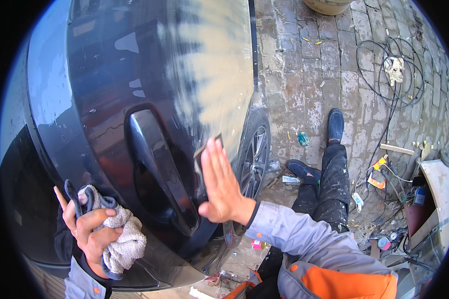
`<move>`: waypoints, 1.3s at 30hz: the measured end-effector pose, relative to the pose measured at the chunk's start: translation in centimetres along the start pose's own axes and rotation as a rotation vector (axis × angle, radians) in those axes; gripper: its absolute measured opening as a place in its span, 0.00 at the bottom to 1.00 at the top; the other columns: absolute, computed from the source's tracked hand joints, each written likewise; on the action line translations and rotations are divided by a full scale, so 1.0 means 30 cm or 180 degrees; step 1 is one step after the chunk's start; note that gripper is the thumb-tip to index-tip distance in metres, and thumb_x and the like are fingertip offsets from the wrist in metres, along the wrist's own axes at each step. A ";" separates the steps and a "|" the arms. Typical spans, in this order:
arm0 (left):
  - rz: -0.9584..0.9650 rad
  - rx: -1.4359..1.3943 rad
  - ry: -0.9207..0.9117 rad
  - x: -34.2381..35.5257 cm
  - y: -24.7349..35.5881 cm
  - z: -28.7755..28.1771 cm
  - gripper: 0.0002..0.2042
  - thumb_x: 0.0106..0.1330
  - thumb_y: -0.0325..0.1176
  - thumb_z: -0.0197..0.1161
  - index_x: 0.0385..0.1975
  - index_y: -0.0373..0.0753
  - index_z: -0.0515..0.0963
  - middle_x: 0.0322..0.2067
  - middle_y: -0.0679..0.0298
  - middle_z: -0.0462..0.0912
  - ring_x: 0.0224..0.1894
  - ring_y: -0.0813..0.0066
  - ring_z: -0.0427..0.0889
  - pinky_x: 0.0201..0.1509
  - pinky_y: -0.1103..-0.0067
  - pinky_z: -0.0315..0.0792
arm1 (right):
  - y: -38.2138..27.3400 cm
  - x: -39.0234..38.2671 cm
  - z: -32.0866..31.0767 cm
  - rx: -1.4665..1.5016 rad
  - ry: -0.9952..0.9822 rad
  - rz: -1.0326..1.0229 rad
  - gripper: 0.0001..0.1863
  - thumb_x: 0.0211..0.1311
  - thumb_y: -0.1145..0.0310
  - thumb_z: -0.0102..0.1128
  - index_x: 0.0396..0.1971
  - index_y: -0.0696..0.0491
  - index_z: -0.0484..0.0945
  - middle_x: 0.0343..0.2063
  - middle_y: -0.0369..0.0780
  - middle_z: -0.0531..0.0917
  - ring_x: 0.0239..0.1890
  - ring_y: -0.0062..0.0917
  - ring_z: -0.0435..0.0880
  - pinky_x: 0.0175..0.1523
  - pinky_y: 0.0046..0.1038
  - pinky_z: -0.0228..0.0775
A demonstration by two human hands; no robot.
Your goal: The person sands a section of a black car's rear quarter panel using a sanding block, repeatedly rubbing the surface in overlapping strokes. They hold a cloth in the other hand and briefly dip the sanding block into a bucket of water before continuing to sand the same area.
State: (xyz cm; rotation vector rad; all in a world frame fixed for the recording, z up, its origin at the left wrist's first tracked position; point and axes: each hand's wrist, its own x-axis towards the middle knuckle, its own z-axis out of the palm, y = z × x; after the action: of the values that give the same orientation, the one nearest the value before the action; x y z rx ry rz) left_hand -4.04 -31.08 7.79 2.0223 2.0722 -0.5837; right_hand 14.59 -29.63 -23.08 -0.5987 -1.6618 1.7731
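A dark car body panel [110, 89] fills the left and middle, with a dull sanded patch of pale filler [214, 74] on its right part. My right hand [222, 184] lies flat against the panel, pressing a small sheet of sandpaper [204, 149] under the fingers at the lower edge of the patch. My left hand [92, 229] grips a bunched grey-white rag [122, 239] beside the panel at lower left. A dark door handle [157, 164] runs between the two hands.
A car wheel [254, 154] shows just right of my right hand. My legs in dark trousers and shoes [329, 164] rest on the brick paving [309, 74]. Coiled cables [391, 70], small tools and litter lie at right.
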 end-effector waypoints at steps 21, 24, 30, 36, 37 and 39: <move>-0.0089 -0.0093 0.0085 0.019 0.013 0.009 0.19 0.55 0.48 0.80 0.36 0.54 0.74 0.43 0.64 0.82 0.62 0.44 0.77 0.80 0.28 0.45 | 0.124 0.261 -0.072 -0.0194 0.0086 -0.0398 0.62 0.73 0.21 0.34 0.84 0.62 0.38 0.83 0.63 0.42 0.85 0.61 0.40 0.85 0.57 0.33; -0.0001 -0.0002 0.0130 0.024 0.007 0.011 0.19 0.54 0.46 0.81 0.36 0.54 0.74 0.43 0.64 0.82 0.62 0.44 0.76 0.81 0.29 0.45 | 0.114 0.236 -0.063 -0.0444 -0.0115 -0.0086 0.64 0.72 0.19 0.33 0.84 0.63 0.37 0.83 0.64 0.41 0.85 0.62 0.39 0.85 0.58 0.33; -0.0063 -0.0053 0.0070 0.017 0.007 0.008 0.22 0.48 0.45 0.82 0.36 0.56 0.74 0.42 0.65 0.82 0.60 0.50 0.78 0.82 0.30 0.43 | -0.034 -0.042 -0.018 -0.0240 -0.0267 -0.0308 0.64 0.70 0.18 0.36 0.84 0.61 0.43 0.83 0.61 0.48 0.85 0.58 0.45 0.85 0.55 0.36; -0.0058 -0.0096 0.0030 0.012 0.005 0.006 0.21 0.48 0.47 0.82 0.35 0.56 0.74 0.42 0.65 0.82 0.57 0.52 0.79 0.82 0.31 0.44 | 0.129 0.434 -0.101 -0.0949 -0.0045 -0.0829 0.65 0.69 0.18 0.38 0.84 0.62 0.43 0.83 0.61 0.46 0.84 0.61 0.46 0.85 0.57 0.39; -0.0060 -0.0095 0.0007 0.012 0.005 0.005 0.21 0.48 0.47 0.82 0.35 0.56 0.74 0.42 0.65 0.82 0.57 0.52 0.79 0.82 0.31 0.45 | 0.117 0.452 -0.112 -0.0674 0.0023 -0.0865 0.65 0.69 0.18 0.38 0.84 0.61 0.43 0.83 0.60 0.46 0.84 0.61 0.46 0.85 0.57 0.38; -0.0028 -0.0025 0.0001 0.015 0.004 0.004 0.21 0.49 0.48 0.82 0.35 0.56 0.74 0.42 0.65 0.82 0.58 0.52 0.79 0.82 0.31 0.44 | 0.061 0.413 -0.121 -0.0590 -0.0088 -0.0603 0.65 0.69 0.18 0.38 0.84 0.60 0.43 0.83 0.60 0.46 0.84 0.61 0.45 0.85 0.56 0.38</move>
State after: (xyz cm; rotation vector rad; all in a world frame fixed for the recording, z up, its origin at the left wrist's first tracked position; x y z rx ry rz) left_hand -3.96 -30.73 7.48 2.0101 2.0813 -0.5757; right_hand 8.21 -18.31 -24.14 -0.4810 -1.8508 1.5107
